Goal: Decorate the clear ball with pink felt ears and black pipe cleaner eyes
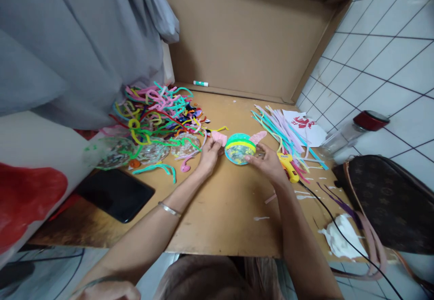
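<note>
Over the middle of the table is a round disc wrapped in green, yellow and blue, with a pale mottled face. My right hand is closed on its right edge, thumb on the front. A pink pointed piece stands out from the disc's upper right. My left hand pinches a second pink piece at the disc's left side; whether that piece touches the disc I cannot tell. Just right of my right hand lies a yellow glue gun, partly hidden by the hand.
Tangled pipe cleaners are heaped at the left, near several clear round discs and a black phone. Straight pipe cleaners lie at the right, near a bottle, a brown bag and a black cord.
</note>
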Demonstrator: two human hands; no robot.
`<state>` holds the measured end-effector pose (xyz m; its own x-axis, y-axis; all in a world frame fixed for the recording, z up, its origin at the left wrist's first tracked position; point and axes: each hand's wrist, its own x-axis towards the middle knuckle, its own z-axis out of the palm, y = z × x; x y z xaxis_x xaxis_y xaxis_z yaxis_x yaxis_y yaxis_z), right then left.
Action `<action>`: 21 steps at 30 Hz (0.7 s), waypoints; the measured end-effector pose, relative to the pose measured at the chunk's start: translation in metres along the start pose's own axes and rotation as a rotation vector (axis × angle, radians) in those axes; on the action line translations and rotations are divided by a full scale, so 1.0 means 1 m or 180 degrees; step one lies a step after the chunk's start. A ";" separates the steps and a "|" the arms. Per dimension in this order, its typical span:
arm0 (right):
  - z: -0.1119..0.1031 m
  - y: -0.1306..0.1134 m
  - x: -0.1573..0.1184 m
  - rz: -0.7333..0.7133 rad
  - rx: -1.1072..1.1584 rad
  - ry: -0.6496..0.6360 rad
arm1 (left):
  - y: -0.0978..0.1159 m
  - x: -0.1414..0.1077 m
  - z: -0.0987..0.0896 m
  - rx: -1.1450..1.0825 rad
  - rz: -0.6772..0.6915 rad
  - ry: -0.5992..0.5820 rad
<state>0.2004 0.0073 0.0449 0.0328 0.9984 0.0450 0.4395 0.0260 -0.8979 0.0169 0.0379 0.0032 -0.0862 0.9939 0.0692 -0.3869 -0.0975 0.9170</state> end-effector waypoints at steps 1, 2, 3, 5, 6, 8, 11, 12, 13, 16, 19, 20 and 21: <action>0.000 0.001 0.000 0.0016 -0.0021 0.0020 | -0.001 0.001 -0.001 0.0012 0.0080 -0.0014; -0.001 0.002 0.001 0.0026 -0.0042 0.0035 | -0.001 0.001 -0.001 0.0041 0.0166 -0.0034; -0.001 0.003 0.001 0.0030 -0.0062 0.0051 | -0.001 0.002 -0.002 0.0107 0.0269 -0.0039; -0.001 0.005 0.002 0.0038 -0.0107 0.0077 | -0.001 0.003 -0.003 0.0366 0.0547 0.0036; -0.002 0.006 0.003 0.0039 -0.0128 0.0095 | -0.001 0.003 -0.003 0.0506 0.0700 0.0079; -0.002 0.008 0.003 0.0036 -0.0164 0.0134 | 0.001 0.002 -0.002 0.0707 0.0970 0.0134; -0.003 0.009 0.004 0.0027 -0.0213 0.0177 | 0.002 -0.002 -0.001 0.0829 0.1173 0.0053; -0.003 0.009 0.004 0.0019 -0.0229 0.0183 | 0.002 -0.003 -0.001 0.0869 0.1211 0.0025; -0.003 0.009 0.004 0.0007 -0.0241 0.0187 | 0.003 -0.004 0.000 0.0918 0.1242 0.0004; -0.002 0.010 0.004 -0.0011 -0.0270 0.0172 | 0.003 -0.004 -0.001 0.1048 0.1275 -0.0019; -0.002 0.013 0.005 -0.0051 -0.0381 0.0144 | 0.004 -0.001 -0.001 0.1054 0.1227 -0.0016; -0.002 0.014 0.005 -0.0102 -0.0413 0.0131 | 0.004 0.000 -0.001 0.1031 0.1212 -0.0011; -0.002 0.015 0.005 -0.0179 -0.0434 0.0117 | 0.005 0.002 0.000 0.1008 0.1198 -0.0007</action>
<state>0.2088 0.0126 0.0320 0.0365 0.9931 0.1118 0.5593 0.0724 -0.8258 0.0150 0.0393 0.0078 -0.1642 0.8929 0.4192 -0.0309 -0.4294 0.9026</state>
